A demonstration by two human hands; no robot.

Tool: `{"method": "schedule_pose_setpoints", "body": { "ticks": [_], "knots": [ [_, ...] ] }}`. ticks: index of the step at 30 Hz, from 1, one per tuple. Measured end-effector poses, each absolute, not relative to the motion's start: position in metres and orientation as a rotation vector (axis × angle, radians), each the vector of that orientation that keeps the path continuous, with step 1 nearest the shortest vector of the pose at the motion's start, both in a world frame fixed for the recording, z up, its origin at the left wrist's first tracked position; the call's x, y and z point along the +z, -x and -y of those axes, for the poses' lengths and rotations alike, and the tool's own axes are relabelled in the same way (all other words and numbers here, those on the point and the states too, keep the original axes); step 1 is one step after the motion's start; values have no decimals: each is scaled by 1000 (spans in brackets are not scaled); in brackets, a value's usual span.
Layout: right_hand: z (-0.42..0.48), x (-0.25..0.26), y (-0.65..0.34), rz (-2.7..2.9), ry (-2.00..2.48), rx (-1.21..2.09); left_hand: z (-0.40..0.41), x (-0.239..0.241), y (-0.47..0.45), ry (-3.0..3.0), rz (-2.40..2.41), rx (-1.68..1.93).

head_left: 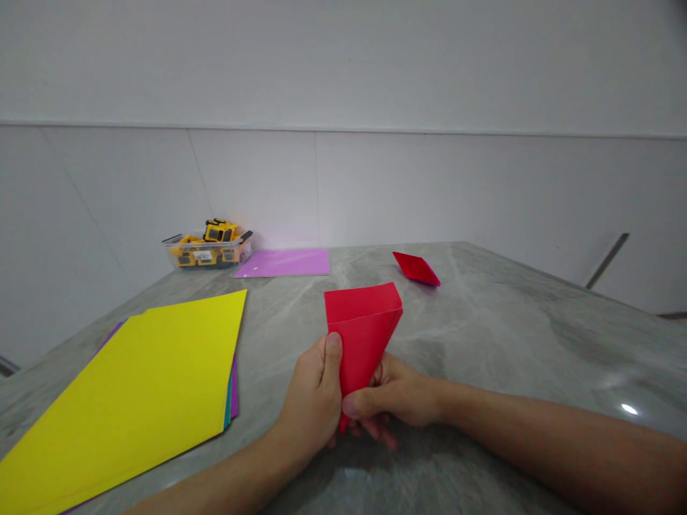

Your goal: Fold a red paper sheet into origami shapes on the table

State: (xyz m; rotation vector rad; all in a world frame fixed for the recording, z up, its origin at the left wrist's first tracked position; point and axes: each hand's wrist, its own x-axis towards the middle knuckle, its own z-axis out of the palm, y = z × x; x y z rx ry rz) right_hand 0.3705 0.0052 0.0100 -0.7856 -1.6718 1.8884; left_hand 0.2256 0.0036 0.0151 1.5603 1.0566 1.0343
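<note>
A red folded paper (368,336), wide at the top and narrowing to a point at the bottom, is held up between both hands above the table. My left hand (316,386) grips its left edge, with the thumb pressed on the near face. Lower down, my right hand (394,393) pinches the narrow part, its thumb across the front near the tip. The fingers behind the paper are partly hidden. Left of my hands lies a stack of coloured paper (144,379), yellow on top, with purple and teal edges showing.
At the back left stands a clear plastic box (209,254) with yellow toy vehicles (221,230) in it. Beside it lie lilac sheets (284,262). A red and magenta folded paper piece (416,268) rests farther right on the grey marbled table (509,336). A white wall (376,186) rises behind.
</note>
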Motion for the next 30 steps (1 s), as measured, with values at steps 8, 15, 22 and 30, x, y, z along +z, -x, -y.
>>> {"method": "schedule_pose_setpoints", "body": {
  "ticks": [8,15,22,30],
  "knots": [
    [-6,9,-372,1669,763,1839,-3,11,-225,-1530,-1005,986],
    [-6,4,-372,1783,752,1702,-3,11,-225,-1521,-991,970],
    [-10,4,-376,1756,632,1696,-3,16,-223,-1517,-1054,975],
    [-11,-3,-375,1701,573,1750,-5,13,-224,-1441,-1029,867]
  ]
}}
